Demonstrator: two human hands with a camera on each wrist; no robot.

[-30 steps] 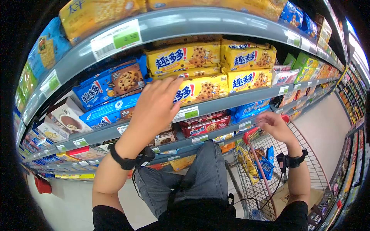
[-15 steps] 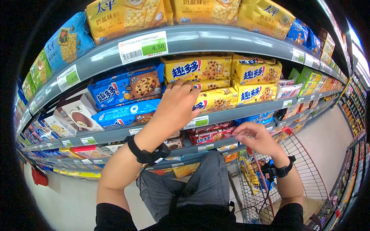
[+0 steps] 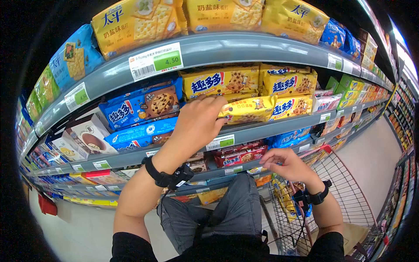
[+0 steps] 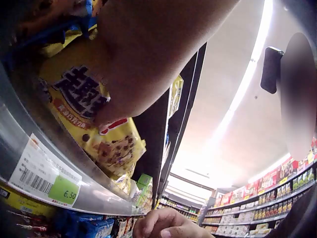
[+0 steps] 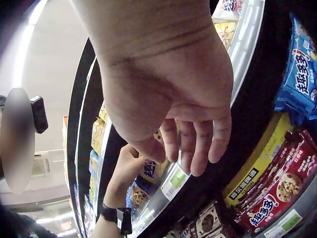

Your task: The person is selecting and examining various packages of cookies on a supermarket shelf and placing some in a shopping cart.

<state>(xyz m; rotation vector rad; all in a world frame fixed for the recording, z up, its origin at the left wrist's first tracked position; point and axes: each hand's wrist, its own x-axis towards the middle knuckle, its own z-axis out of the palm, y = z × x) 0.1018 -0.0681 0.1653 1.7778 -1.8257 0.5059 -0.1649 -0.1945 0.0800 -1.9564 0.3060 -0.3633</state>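
My left hand (image 3: 200,122) grips the left end of a yellow pack of chocolate chip cookies (image 3: 251,110) in the front row of the middle shelf. The pack leans forward, its top side facing up. In the left wrist view, the thumb presses on the front of this cookie pack (image 4: 111,151), just above the shelf's price rail. My right hand (image 3: 288,165) hangs in the air below that shelf, near red cookie packs (image 3: 242,157). Its fingers are loosely bent with nothing in them, as the right wrist view shows from the palm side (image 5: 168,104).
More yellow cookie packs (image 3: 218,81) are stacked behind, with blue cookie packs (image 3: 144,107) to the left. An upper shelf edge (image 3: 262,46) juts out above the left hand. At the right stands a wire shopping cart (image 3: 345,187) with packs inside.
The yellow cookie pack has tipped forward in the left hand, from upright in its row. The right hand has come left and lower, away from over the cart.
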